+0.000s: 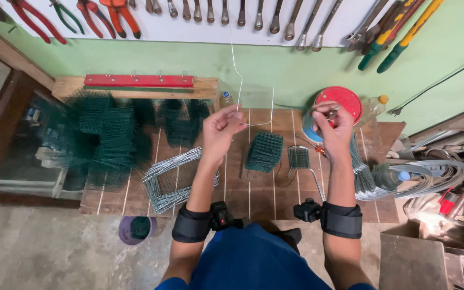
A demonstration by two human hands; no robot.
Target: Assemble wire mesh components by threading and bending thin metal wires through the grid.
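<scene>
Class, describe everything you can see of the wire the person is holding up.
The wire is thin, pale and metallic-looking, bent into a loose loop. One strand rises past the green wall toward the tool board; another drops and curves back up near the right. The left hand pinches it at its lower part, above the wooden bench. The right hand does not clearly touch it.

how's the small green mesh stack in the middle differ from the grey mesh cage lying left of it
The green stack is dark green; the grey cage is bare silvery wire. The stack is smaller and densely packed, while the cage is bigger, hollow and see-through. The stack sits between the hands; the cage lies by the left hand's forearm. Both are wire mesh resting on the wooden bench.
</scene>
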